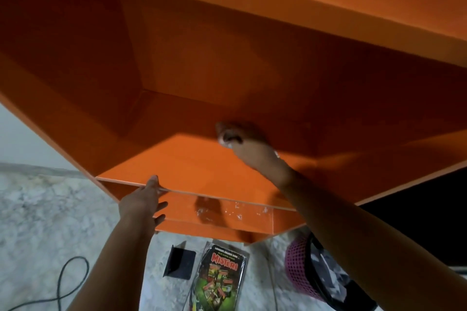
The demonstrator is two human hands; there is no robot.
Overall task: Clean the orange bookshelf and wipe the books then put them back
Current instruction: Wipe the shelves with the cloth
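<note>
Orange bookshelf [202,58] close overhead and in front, seen from below, filling most of the view. Deep in its open compartment, near the back wall on the shelf board [177,159]: right hand [245,141], fingers curled tight round a small pale wad [225,142], too blurred to name, knuckles pressed down towards the board. At the front edge of that same board: left hand [140,203], fingers straight and slightly spread, fingertips touching the lip, holding nothing. Just below the lip, a clear front panel [240,212] across the lower compartment, smeared with whitish marks.

Down on the pale marbled floor [38,222], beneath the bookshelf: one book [222,275] lying flat, cover up, red lettering "MISTERI" on a dark and green cover, in a glossy wrapper. Just left of it, apart, a black L-shaped bookend [180,264] standing on its base. To the right, partly behind the right forearm, a pink mesh basket [300,270] with a black liner and crumpled pale stuff inside. Far left, a black cable [65,283] looped across the floor.
</note>
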